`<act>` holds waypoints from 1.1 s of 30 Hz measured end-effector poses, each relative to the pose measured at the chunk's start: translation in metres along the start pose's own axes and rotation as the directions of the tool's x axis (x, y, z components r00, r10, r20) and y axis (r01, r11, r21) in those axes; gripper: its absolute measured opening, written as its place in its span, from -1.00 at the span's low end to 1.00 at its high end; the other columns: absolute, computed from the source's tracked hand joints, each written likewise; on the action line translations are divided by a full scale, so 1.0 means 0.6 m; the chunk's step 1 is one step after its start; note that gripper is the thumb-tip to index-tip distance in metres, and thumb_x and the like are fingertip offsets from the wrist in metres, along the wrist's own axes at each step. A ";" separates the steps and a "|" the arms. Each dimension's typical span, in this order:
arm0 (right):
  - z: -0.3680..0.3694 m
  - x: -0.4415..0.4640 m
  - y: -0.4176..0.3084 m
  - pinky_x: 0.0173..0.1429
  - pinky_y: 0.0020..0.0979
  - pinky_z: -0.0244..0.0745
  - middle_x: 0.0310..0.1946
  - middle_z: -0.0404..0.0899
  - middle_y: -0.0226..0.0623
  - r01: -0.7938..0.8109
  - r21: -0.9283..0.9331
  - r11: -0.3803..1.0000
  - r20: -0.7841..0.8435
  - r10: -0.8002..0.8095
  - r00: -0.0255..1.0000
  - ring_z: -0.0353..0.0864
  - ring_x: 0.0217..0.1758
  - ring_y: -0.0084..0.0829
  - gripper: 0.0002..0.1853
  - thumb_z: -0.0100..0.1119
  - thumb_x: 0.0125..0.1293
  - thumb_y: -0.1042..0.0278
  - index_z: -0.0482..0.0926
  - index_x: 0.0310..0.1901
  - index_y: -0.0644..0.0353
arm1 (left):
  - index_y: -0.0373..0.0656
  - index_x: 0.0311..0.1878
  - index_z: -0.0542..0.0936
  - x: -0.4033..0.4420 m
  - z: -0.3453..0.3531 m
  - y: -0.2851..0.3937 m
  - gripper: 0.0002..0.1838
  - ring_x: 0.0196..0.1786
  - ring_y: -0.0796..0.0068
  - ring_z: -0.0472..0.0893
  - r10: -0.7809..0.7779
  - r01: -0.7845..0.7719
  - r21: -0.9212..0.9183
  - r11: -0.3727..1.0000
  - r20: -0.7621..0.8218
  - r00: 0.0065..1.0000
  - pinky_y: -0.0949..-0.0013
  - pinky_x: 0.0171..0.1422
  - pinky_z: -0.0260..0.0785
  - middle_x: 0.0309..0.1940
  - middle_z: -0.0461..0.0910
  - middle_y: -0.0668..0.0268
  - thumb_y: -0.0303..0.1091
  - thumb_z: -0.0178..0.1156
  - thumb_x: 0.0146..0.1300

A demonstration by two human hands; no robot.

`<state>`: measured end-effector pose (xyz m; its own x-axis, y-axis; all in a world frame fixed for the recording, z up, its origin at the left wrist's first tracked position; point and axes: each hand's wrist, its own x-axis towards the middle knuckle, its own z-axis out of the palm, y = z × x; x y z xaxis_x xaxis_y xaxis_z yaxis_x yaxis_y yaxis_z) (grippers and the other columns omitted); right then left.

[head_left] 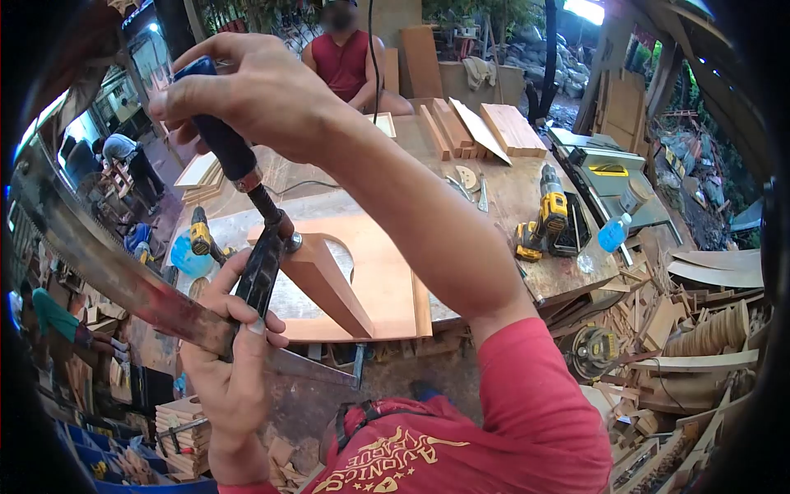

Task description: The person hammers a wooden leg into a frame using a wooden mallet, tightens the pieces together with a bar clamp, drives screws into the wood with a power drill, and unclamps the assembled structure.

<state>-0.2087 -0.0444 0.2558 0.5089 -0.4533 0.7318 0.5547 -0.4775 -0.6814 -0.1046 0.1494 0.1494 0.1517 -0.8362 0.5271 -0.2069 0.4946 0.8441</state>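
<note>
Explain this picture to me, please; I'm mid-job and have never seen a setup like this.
There is no machine arm here, just a person's two bare hands. The only picture comes from a camera on that person's head, looking forward and down; the view bulges, so straight things may look curved.

The left hand grips a metal clamp. The right hand curls around its blue handle. Just beyond is a tapered block; I can't tell whether the clamp presses on it.

On the table lie a panel with a cut-out, some boards and a drill. Another person sits on the far side.
</note>
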 end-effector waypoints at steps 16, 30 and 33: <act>0.012 0.005 0.059 -0.64 -0.40 0.45 -0.66 0.53 -0.27 0.009 0.313 0.950 0.202 -0.075 0.977 0.51 -0.71 -0.48 -0.84 0.33 0.33 0.41 0.61 -0.24 0.35 | -0.19 0.34 0.40 -0.012 -0.130 -0.219 -0.43 0.22 0.13 0.59 -0.146 0.118 -0.241 0.963 -0.102 0.984 0.12 0.20 0.59 0.26 0.50 -0.07 -0.27 0.33 0.33; 0.004 0.048 0.033 -0.57 -0.41 0.45 -0.58 0.53 -0.32 0.096 0.180 0.979 0.242 -0.139 0.960 0.55 -0.63 -0.50 -0.84 0.13 0.42 0.42 0.61 -0.30 0.28 | -0.22 0.10 0.61 -0.101 -0.001 -0.570 -0.45 0.21 0.10 0.55 -0.242 -0.149 0.499 0.854 0.634 0.734 0.10 0.30 0.43 0.07 0.56 0.14 -0.54 0.54 -0.02; 0.012 0.006 -0.002 -0.57 -0.41 0.42 -0.57 0.56 -0.30 0.156 0.002 0.988 0.081 -0.155 0.984 0.56 -0.63 -0.51 -0.79 0.11 0.45 0.39 0.63 -0.33 0.28 | -0.23 0.09 0.61 -0.123 0.017 -0.572 -0.47 0.16 0.11 0.60 -0.324 0.047 0.450 0.892 0.562 0.761 0.14 0.24 0.48 0.03 0.59 0.14 -0.55 0.54 -0.01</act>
<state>-0.2030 -0.0401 0.2593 0.4683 -0.3107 0.8271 0.6282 -0.5411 -0.5590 -0.0545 0.0391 -0.1802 -0.3606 -0.9299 0.0725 -0.6124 0.2946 0.7336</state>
